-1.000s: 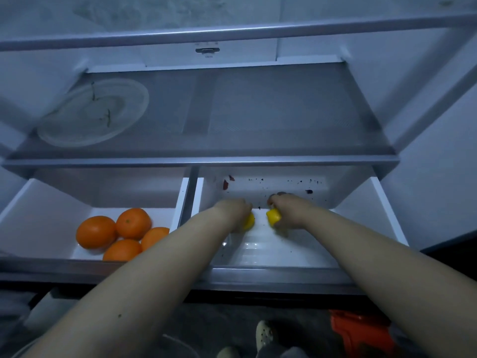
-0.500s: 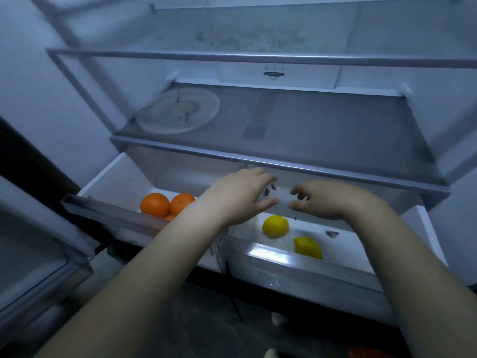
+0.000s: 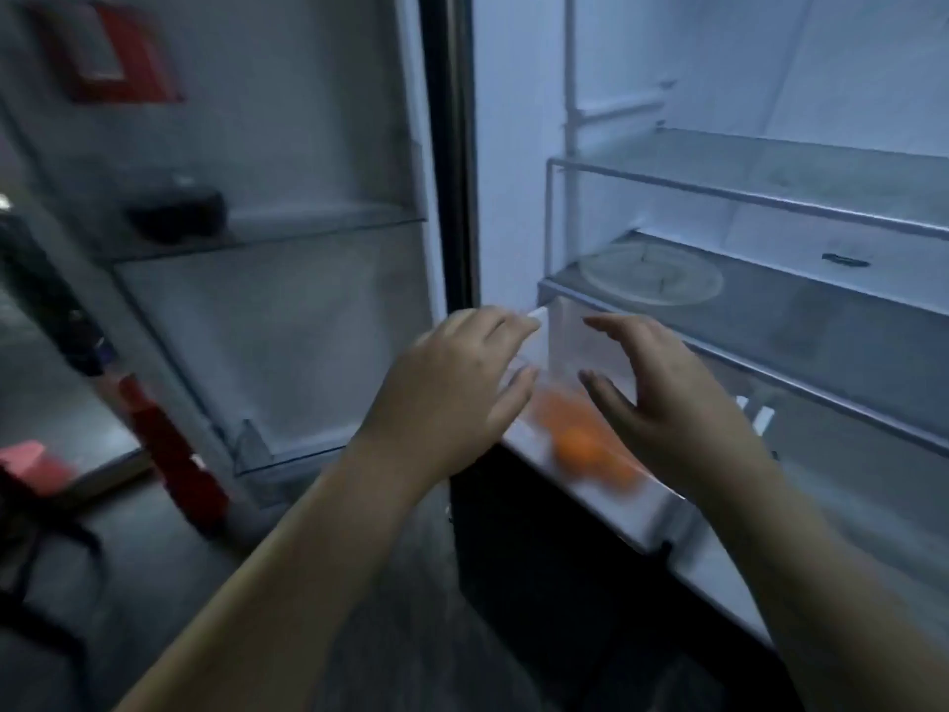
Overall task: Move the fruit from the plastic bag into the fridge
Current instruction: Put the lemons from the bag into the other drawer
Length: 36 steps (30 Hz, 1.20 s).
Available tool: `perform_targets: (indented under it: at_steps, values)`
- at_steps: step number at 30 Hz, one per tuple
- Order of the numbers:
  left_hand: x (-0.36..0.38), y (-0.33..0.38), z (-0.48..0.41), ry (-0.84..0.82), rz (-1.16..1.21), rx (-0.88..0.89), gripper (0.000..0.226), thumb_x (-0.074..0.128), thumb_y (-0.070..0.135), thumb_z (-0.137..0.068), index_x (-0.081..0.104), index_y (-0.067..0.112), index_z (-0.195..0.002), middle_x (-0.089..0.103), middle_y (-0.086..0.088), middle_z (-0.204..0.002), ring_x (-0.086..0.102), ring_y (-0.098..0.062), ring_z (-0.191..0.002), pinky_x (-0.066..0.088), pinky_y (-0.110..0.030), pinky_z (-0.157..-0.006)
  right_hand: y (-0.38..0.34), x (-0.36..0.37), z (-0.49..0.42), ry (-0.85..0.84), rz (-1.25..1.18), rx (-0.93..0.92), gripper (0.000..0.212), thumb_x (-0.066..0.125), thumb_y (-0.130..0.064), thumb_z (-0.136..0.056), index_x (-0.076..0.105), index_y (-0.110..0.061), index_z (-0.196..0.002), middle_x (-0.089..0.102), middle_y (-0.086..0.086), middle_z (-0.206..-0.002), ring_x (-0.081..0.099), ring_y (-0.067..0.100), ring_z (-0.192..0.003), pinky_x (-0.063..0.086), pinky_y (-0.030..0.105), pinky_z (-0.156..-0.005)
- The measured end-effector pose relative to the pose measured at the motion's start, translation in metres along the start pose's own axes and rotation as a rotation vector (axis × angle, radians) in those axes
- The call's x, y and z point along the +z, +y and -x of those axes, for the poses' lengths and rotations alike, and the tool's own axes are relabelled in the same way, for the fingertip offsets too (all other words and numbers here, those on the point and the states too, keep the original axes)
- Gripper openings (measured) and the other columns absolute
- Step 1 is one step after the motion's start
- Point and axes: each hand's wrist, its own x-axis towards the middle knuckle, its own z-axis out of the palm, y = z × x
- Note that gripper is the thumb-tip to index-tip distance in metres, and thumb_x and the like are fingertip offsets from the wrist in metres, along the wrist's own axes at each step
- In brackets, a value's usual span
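The fridge stands open, and its pulled-out crisper drawer (image 3: 662, 511) juts toward me at lower right. Blurred oranges (image 3: 580, 444) lie in the drawer's left bin, partly hidden by my hands. My left hand (image 3: 452, 393) hovers in front of the drawer's left end with relaxed fingers, holding nothing. My right hand (image 3: 662, 398) floats just above the oranges, fingers spread and slightly bent, empty too. The lemons and the plastic bag are out of sight.
A round plate (image 3: 649, 277) lies on the glass shelf (image 3: 821, 321) above the drawer. The open fridge door (image 3: 267, 300) with its bins fills the left. A red bottle-like object (image 3: 174, 454) stands at the door's base, and a dark item (image 3: 177, 215) sits on a door shelf.
Both hands let go of the lemons in the right bin and pulled back out of the drawer. My view swung left, bringing the fridge door into sight.
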Motion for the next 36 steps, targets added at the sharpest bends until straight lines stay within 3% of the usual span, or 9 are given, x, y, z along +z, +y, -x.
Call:
perform_targets:
  at_steps: [3,6,10,13,17,20,23,28,36]
  values:
    - [-0.043,-0.042,0.060,-0.115,-0.077,-0.159,0.046,0.038,0.041,-0.089,0.055,0.018,-0.125,0.058,0.000,-0.121,0.056,-0.022,-0.106,0.049,-0.036,-0.083,-0.068,0.036,-0.003,-0.016,-0.030,-0.125,0.045,0.061,-0.025,-0.088,0.050,-0.011,-0.129,0.049,0.007,-0.134,0.045,0.024,-0.124,0.030,0.025,-0.103]
    - [-0.085,-0.079,0.122,-0.230,-0.122,-0.318,0.044,0.040,0.048,-0.093,0.048,0.028,-0.131,0.052,0.009,-0.131,0.051,-0.012,-0.117,0.044,-0.032,-0.095,-0.139,0.066,0.000,-0.081,-0.070,-0.172,0.050,0.055,-0.033,-0.091,0.042,-0.019,-0.136,0.040,-0.002,-0.142,0.036,0.016,-0.131,0.022,0.019,-0.102]
    - [-0.138,-0.103,0.193,-0.197,-0.211,-0.416,0.047,0.045,0.053,-0.089,0.050,0.031,-0.130,0.052,0.011,-0.133,0.048,-0.008,-0.121,0.042,-0.027,-0.095,-0.217,0.098,0.013,-0.188,-0.159,-0.279,0.054,0.050,-0.038,-0.090,0.036,-0.022,-0.140,0.036,-0.003,-0.145,0.030,0.013,-0.134,0.018,0.020,-0.103]
    - [-0.173,-0.115,0.231,-0.148,-0.267,-0.496,0.048,0.044,0.052,-0.086,0.052,0.028,-0.127,0.055,0.008,-0.129,0.052,-0.011,-0.118,0.047,-0.032,-0.093,-0.268,0.113,0.011,-0.236,-0.174,-0.397,0.057,0.052,-0.039,-0.089,0.032,-0.023,-0.140,0.035,-0.002,-0.146,0.029,0.012,-0.134,0.019,0.020,-0.103]
    - [-0.216,-0.126,0.282,-0.053,-0.375,-0.641,0.045,0.048,0.051,-0.087,0.055,0.026,-0.124,0.059,0.007,-0.123,0.056,-0.017,-0.111,0.050,-0.039,-0.087,-0.331,0.122,0.001,-0.251,-0.248,-0.546,0.058,0.052,-0.040,-0.087,0.034,-0.025,-0.140,0.035,-0.002,-0.145,0.031,0.013,-0.133,0.030,0.026,-0.105]
    - [-0.243,-0.132,0.315,-0.042,-0.440,-0.788,0.055,0.037,0.057,-0.084,0.054,0.025,-0.125,0.059,0.005,-0.124,0.057,-0.020,-0.111,0.050,-0.039,-0.087,-0.375,0.137,-0.001,-0.303,-0.339,-0.629,0.057,0.054,-0.039,-0.089,0.033,-0.028,-0.140,0.035,-0.003,-0.145,0.043,0.015,-0.126,0.037,0.026,-0.098]
    - [-0.259,-0.137,0.336,-0.054,-0.483,-0.891,0.058,0.034,0.058,-0.085,0.051,0.025,-0.130,0.055,0.006,-0.130,0.052,-0.018,-0.118,0.046,-0.038,-0.094,-0.404,0.159,0.005,-0.382,-0.398,-0.744,0.057,0.055,-0.037,-0.090,0.033,-0.027,-0.141,0.038,-0.003,-0.144,0.045,0.015,-0.125,0.035,0.021,-0.094]
    - [-0.260,-0.149,0.346,-0.152,-0.478,-1.104,0.059,0.037,0.055,-0.093,0.030,0.026,-0.144,0.035,0.009,-0.148,0.031,-0.012,-0.135,0.028,-0.032,-0.105,-0.424,0.194,-0.016,-0.437,-0.422,-0.904,0.055,0.055,-0.037,-0.090,0.036,-0.026,-0.140,0.041,-0.003,-0.142,0.040,0.016,-0.130,0.029,0.019,-0.097]
    - [-0.234,-0.193,0.333,0.055,-0.590,-1.185,0.054,0.039,0.052,-0.092,0.037,0.024,-0.139,0.044,0.008,-0.141,0.040,-0.011,-0.129,0.033,-0.031,-0.101,-0.432,0.248,-0.071,-0.516,-0.499,-0.998,0.050,0.056,-0.033,-0.091,0.040,-0.023,-0.138,0.044,-0.003,-0.140,0.038,0.012,-0.128,0.025,0.016,-0.097]
